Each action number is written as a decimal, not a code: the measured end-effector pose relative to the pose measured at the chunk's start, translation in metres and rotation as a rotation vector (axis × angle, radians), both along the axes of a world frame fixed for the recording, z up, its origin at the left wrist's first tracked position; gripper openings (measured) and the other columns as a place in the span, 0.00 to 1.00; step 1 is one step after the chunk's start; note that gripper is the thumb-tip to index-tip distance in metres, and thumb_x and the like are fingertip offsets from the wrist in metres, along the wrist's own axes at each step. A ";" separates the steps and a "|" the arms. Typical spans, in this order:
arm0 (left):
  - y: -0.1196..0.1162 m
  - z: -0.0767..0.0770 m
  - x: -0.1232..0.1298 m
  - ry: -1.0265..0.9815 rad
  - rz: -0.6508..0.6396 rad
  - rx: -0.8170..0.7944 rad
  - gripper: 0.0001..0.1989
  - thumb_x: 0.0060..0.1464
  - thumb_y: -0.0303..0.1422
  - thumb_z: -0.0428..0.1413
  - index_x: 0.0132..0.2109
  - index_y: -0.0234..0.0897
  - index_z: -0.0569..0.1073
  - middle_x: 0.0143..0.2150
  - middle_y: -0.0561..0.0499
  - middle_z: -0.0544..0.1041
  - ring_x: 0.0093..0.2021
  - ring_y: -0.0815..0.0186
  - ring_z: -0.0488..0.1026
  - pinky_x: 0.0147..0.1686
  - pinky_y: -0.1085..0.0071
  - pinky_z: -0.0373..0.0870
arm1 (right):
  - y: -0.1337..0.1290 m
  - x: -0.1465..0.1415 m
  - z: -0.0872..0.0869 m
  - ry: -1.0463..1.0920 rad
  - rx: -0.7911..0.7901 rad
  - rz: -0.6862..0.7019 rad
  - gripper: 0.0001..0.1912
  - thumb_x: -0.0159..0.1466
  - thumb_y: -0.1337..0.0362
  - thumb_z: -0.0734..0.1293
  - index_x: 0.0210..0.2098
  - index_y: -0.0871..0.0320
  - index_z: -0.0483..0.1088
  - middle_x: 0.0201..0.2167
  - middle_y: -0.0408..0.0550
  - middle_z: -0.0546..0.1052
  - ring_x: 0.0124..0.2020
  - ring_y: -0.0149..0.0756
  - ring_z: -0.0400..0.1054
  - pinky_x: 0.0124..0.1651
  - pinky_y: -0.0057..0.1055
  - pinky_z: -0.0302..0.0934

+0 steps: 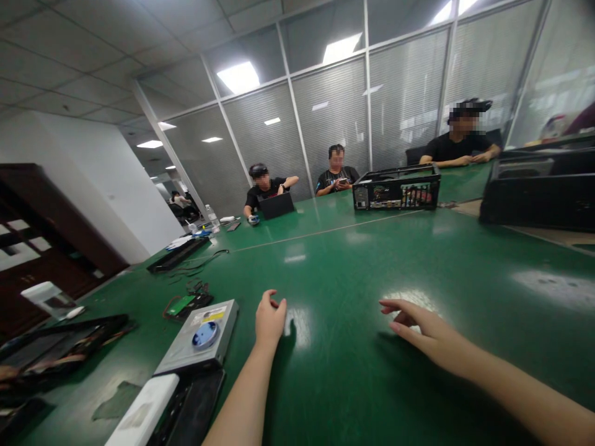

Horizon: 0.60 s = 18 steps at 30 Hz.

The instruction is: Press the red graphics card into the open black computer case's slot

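My left hand (270,319) hovers over the green tabletop (344,272) with its fingers loosely bent, thumb apart, and nothing in it. Across from it, my right hand (418,328) is also bare, with thumb and fingers apart. Nearest to my left hand is a silver optical drive (186,352), lying flat just to its left. On top of the drive rests a small round blue dish (206,335). In front of the drive lie a long white block (146,409) and a black plastic part (198,402).
A green circuit board (181,305) with dark parts lies beyond the drive. Black frames (65,347) and a clear container (49,298) are at left. An open computer case (397,189) stands across the table, another dark case (539,189) at right. Several people sit opposite.
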<state>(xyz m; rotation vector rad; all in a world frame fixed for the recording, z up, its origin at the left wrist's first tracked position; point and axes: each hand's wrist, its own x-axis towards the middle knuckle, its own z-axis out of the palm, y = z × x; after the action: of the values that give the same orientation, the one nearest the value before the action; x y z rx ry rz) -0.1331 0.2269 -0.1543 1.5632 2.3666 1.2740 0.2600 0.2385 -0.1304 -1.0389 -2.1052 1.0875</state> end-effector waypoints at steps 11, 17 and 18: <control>-0.001 0.000 0.007 -0.095 -0.059 0.075 0.18 0.53 0.38 0.55 0.50 0.38 0.71 0.33 0.52 0.73 0.35 0.63 0.72 0.41 0.67 0.66 | 0.003 0.004 -0.005 -0.023 -0.012 0.029 0.28 0.67 0.47 0.63 0.62 0.51 0.62 0.58 0.54 0.71 0.48 0.46 0.71 0.51 0.46 0.68; 0.000 0.000 0.007 -0.123 -0.063 0.090 0.17 0.53 0.37 0.55 0.50 0.38 0.71 0.33 0.52 0.73 0.33 0.65 0.71 0.39 0.69 0.65 | 0.002 0.004 -0.005 -0.030 -0.008 0.017 0.27 0.66 0.47 0.64 0.61 0.49 0.64 0.57 0.53 0.71 0.48 0.45 0.71 0.51 0.45 0.68; 0.000 0.000 0.007 -0.119 -0.065 0.088 0.17 0.53 0.37 0.55 0.49 0.38 0.71 0.33 0.52 0.73 0.33 0.65 0.71 0.39 0.69 0.65 | 0.002 0.004 -0.005 -0.030 -0.008 0.014 0.27 0.66 0.47 0.64 0.61 0.49 0.64 0.57 0.53 0.71 0.48 0.45 0.71 0.51 0.45 0.68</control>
<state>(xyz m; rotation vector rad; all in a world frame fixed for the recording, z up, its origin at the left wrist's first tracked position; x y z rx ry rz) -0.1263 0.2267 -0.1544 1.5266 2.1992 1.4325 0.2643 0.2405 -0.1353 -1.0520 -2.1360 1.0937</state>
